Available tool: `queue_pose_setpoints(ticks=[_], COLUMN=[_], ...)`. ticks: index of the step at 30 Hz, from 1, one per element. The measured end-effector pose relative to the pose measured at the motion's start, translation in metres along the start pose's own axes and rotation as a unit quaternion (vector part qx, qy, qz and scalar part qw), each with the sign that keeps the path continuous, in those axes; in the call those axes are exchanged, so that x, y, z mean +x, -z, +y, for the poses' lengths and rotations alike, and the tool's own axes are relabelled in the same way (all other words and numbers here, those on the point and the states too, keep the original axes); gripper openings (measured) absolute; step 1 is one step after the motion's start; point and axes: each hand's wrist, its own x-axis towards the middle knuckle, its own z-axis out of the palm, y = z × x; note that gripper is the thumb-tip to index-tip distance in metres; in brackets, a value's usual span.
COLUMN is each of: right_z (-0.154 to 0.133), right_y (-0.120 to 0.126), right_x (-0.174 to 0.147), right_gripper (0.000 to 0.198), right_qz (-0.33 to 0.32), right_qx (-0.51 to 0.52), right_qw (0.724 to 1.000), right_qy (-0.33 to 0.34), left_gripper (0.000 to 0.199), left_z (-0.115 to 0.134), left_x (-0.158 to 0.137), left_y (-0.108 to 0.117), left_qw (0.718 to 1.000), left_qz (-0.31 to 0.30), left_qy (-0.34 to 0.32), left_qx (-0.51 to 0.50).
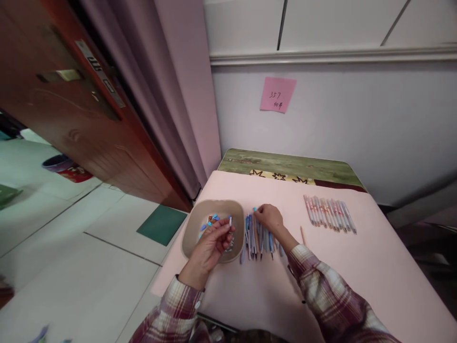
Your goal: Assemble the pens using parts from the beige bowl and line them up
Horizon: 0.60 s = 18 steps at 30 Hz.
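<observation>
My left hand is over a beige plastic basin, its thumb and fingers pinching a small white piece. Inside the basin lie small blue and brown parts, with whitish ones partly behind my hand. Just right of the basin, a row of slim pen barrels in grey, blue and brown lies side by side on the table. At the far end of that row is my right hand, fingertips closed around a small blue piece; whether it is joined to a barrel I cannot tell.
A row of pens lies at the right on the pink-covered table. One slim tan stick lies by my right forearm. Behind the table is a wall with a pink note; a brown door stands at left.
</observation>
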Motion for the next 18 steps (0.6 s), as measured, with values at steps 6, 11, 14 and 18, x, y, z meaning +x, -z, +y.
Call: queue_pose_setpoints(ticks=[6,11,14,18], right_z=[0.009,0.0,-0.007,-0.009], right_y=[0.02,0.028,0.029,0.028], right_x=[-0.029,-0.058,-0.071,-0.084], right_gripper=[0.032,0.035,0.034,0.033], right_qz=[-0.037,-0.14,-0.128,-0.109], right_qx=[0.269,0.659,0.696,0.712], right_qw=[0.963,0.737,0.704,0.691], right_qy=[0.003,-0.049,-0.057,-0.063], left_gripper=[0.035,0.032,0.028,0.024], left_z=[-0.004,-0.012,-0.015,-0.017], left_x=[-0.008,-0.008,-0.008,-0.011], left_y=[0.0,-0.015,-0.026,-0.039], left_qw=[0.999,0.992,0.983,0.969], left_qz=[0.023,0.037,0.035,0.031], left_qy=[0.005,-0.059,-0.102,-0.146], left_qx=[0.039,0.101,0.149,0.195])
